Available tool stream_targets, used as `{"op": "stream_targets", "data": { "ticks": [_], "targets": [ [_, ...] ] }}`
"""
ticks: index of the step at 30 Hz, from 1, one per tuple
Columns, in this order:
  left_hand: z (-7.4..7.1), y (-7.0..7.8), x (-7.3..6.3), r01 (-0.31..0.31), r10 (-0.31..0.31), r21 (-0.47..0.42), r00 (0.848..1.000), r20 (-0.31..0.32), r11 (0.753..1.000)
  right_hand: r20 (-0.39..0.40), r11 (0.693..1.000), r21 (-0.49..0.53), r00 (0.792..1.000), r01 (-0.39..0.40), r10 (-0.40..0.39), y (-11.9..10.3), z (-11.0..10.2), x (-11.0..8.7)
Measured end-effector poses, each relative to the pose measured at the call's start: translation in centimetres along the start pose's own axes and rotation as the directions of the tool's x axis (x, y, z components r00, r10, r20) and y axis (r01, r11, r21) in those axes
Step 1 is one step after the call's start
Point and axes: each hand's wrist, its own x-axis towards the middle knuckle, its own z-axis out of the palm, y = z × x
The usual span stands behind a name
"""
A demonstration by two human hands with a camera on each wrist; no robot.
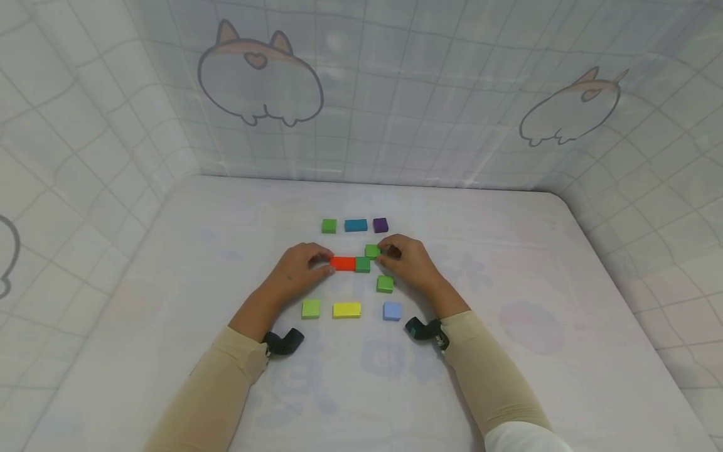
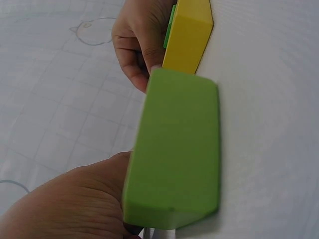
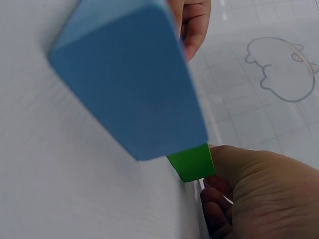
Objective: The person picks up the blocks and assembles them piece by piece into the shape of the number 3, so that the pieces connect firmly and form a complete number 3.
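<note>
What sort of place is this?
Probably an enclosed tabletop work booth: grid-patterned sheeting with cartoon animals walls three sides of a white table holding small coloured blocks.

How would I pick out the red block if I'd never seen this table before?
On the pale table, look between the left hand and the right hand. The red block lies there, its right end against a green block. It is the only red block, and oblong where that green neighbour looks square.

Red block (image 1: 342, 263) (oblong) near green block (image 1: 371, 252)
</note>
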Motion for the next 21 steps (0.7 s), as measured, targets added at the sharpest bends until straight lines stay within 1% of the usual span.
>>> {"op": "stream_targets", "data": {
  "ticks": [12, 21],
  "targets": [
    [0.0, 0.03, 0.02, 0.0, 0.0, 0.003, 1.0, -0.003, 1.0, 0.002, 1.0, 0.006, 1.0, -0.016, 0.016, -0.18, 0.06, -0.02],
    [-0.01, 0.15, 0.07, 0.018, -0.018, -0.002, 1.0, -0.001, 1.0, 0.007, 1.0, 0.015, 1.0, -0.018, 0.018, -0.27, -0.08, -0.03]
  ]
}}
